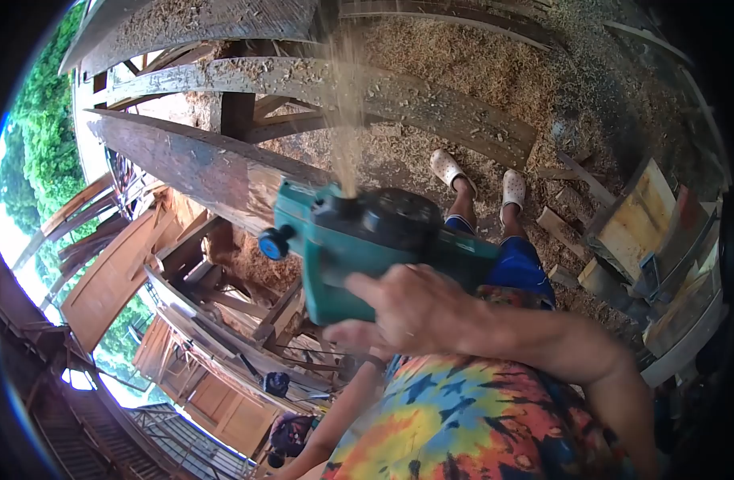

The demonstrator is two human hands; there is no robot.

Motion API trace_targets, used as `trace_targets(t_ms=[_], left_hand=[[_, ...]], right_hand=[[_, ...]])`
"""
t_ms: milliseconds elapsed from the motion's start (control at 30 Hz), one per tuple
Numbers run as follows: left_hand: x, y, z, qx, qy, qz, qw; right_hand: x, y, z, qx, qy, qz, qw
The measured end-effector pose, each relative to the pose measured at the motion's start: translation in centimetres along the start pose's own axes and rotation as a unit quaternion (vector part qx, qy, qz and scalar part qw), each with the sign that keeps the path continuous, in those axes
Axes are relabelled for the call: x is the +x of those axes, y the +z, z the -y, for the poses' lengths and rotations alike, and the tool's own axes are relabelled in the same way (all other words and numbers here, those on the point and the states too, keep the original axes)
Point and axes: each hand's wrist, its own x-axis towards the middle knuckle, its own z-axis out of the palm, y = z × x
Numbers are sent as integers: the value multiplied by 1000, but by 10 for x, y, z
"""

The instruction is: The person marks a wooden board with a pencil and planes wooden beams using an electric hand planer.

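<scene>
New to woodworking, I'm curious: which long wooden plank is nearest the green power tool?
The grey wooden plank with the reddish patch; it alone shows pale, bare wood right beside the green power tool. The curved plank above lies farther off.

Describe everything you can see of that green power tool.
The green power tool has a blurred, chunky, plastic-looking body with a rounded black section and, at one end, a blue-faced black knob. Pale shavings spray from it. That end overlaps a wooden plank in view; contact is unclear. The right hand lies across it; the left hand is at its edge.
</scene>
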Motion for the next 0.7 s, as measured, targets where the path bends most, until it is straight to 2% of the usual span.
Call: trace_targets(t_ms=[100,167,233,333,367,433,500,533,633,667,700], left_hand=[[-1,-12,49,-24,5,-18,1000],[-3,-16,55,-28,-7,-18,999],[-3,-18,46,-36,-49,-7,998],[-26,-12,-36,-111,-34,-22,993],[-31,-16,-50,215,66,-38,974],[-41,-12,-80,254,212,-52,942],[-45,1,-72,91,7,-68,993],[-45,9,-67,5,-96,-72,993],[-60,39,-90,70,-107,-77,989],[-58,45,-68,87,-96,-66,989],[-47,54,-11,29,-67,-59,996]], right_hand=[[66,3,23,17,-4,-11,1000],[119,10,34,34,-30,-6,999],[166,6,55,69,-11,30,997],[217,13,78,36,-27,-17,999],[227,17,80,13,-22,-35,999],[222,24,73,26,-6,-40,999],[203,22,72,30,4,-37,999],[180,22,62,29,9,-28,999],[88,10,33,34,19,-13,999],[55,10,19,22,5,-25,999],[22,9,5,11,-11,-36,999]])
